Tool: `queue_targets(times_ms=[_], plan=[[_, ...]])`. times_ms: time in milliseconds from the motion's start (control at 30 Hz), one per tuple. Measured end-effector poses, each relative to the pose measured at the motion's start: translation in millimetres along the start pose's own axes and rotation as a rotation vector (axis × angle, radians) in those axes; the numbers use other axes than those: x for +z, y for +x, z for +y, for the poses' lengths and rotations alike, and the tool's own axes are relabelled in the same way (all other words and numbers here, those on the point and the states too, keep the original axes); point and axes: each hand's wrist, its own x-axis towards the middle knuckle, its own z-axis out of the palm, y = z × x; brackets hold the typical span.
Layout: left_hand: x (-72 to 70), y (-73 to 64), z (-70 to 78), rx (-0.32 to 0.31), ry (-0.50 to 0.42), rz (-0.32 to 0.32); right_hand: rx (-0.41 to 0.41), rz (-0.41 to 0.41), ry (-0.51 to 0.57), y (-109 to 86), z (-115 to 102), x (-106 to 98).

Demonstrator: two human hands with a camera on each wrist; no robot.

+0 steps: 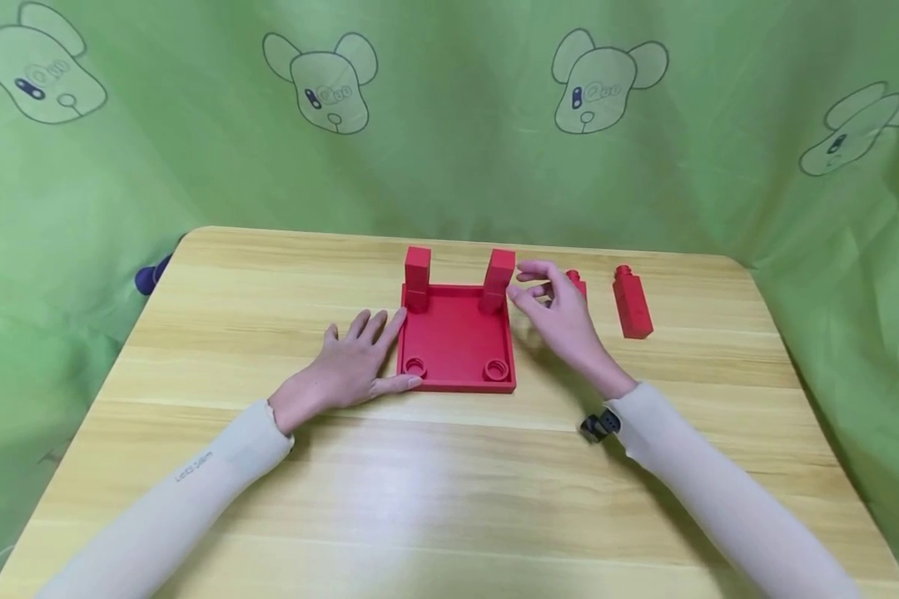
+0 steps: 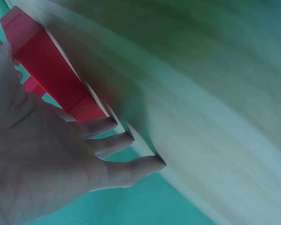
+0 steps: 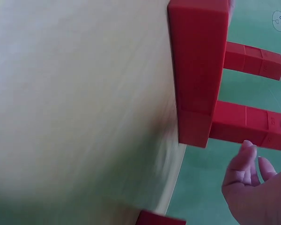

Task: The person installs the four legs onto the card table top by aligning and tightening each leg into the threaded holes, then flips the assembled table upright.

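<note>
A square red tray-like base (image 1: 457,337) with a raised rim lies on the table. Two red square posts stand upright at its back corners, a left post (image 1: 418,270) and a right post (image 1: 500,273). Its front corners have round threaded sockets (image 1: 496,369). My left hand (image 1: 345,362) is spread at the base's left side, with index finger and thumb touching its edge. Beside the right post is my right hand (image 1: 562,320), fingers loosely bent and thumb apart from them. In the right wrist view its fingertips (image 3: 246,147) are close to that post; contact is unclear.
Two loose red posts with threaded ends lie right of the base: one (image 1: 633,304) in full view, another (image 1: 575,283) partly behind my right hand. A black device (image 1: 601,426) is at the right cuff. A green printed curtain (image 1: 464,166) hangs behind the wooden table (image 1: 389,499).
</note>
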Motion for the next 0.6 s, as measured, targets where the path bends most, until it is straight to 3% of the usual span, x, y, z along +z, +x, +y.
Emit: queue_targets(times_ms=[267,600], plan=[[-1.4,-0.1,0.3,-0.005,-0.008,-0.018,-0.061,0.167,0.038,-12.5,10.1,-26.1],[-1.3,0.3,0.7,0.008,-0.014,-0.008,-0.038,0.317,0.057,-23.4,24.7,-72.6]])
